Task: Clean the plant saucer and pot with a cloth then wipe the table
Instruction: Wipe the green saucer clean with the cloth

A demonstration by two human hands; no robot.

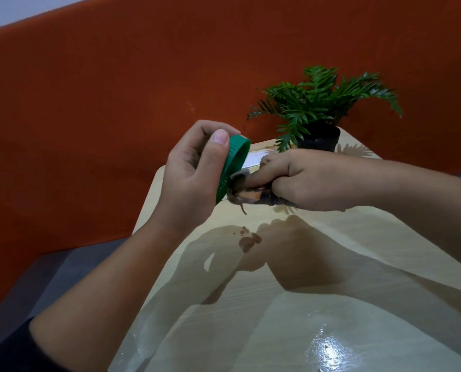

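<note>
Above the surface (318, 304) middle, the left hand (194, 178) grip pinches the green saucer (233, 167) on edge, tilted so the right hand (312, 178), closed around the cloth (246, 190), reaches inside. The pot (319, 138) waits at the far edge.

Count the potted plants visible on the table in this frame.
1: a fern-like plant in a black pot at the table's far corner, behind the right hand. No others visible.

No readable txt, labels, brands or nos. anywhere — green saucer (233, 167) & black pot (319, 140) both plain.
</note>
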